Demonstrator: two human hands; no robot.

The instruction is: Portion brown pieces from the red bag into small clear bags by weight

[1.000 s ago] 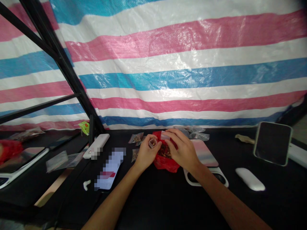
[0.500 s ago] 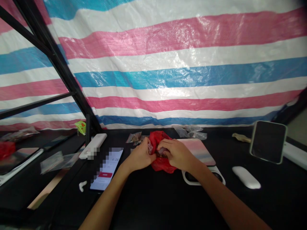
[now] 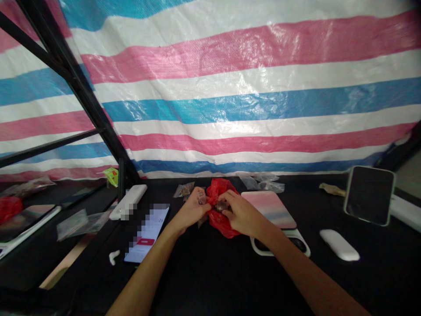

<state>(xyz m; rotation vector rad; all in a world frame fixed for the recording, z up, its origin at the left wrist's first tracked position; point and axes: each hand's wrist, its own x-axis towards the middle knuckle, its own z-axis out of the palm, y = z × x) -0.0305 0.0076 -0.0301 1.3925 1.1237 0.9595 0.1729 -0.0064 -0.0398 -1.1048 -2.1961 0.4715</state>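
A crumpled red plastic bag (image 3: 224, 224) lies on the black table between both hands, its mouth open toward me. My left hand (image 3: 191, 210) is closed at the red bag's left edge, pinching a small clear plastic bag (image 3: 201, 198). From the other side, my right hand (image 3: 244, 211) reaches over the red bag with bent fingers. A dark, shiny lump (image 3: 223, 205) shows at its fingertips; its kind is too small to make out. Just behind my left hand lies a small zip bag (image 3: 184, 189) with brownish contents.
Right of the red bag sits a white digital scale (image 3: 307, 251) with a pinkish plate. Clear bags (image 3: 261, 181) lie behind it. A phone (image 3: 148, 237), an earbud (image 3: 113, 257) and a white bar (image 3: 130, 199) are at left; a white case (image 3: 339, 245) and propped device (image 3: 370, 195) at right.
My left hand has shifted slightly left, and the clear bag now hangs partly below it. The dark lump shows more clearly at my right fingertips. The red bag's top has changed shape.
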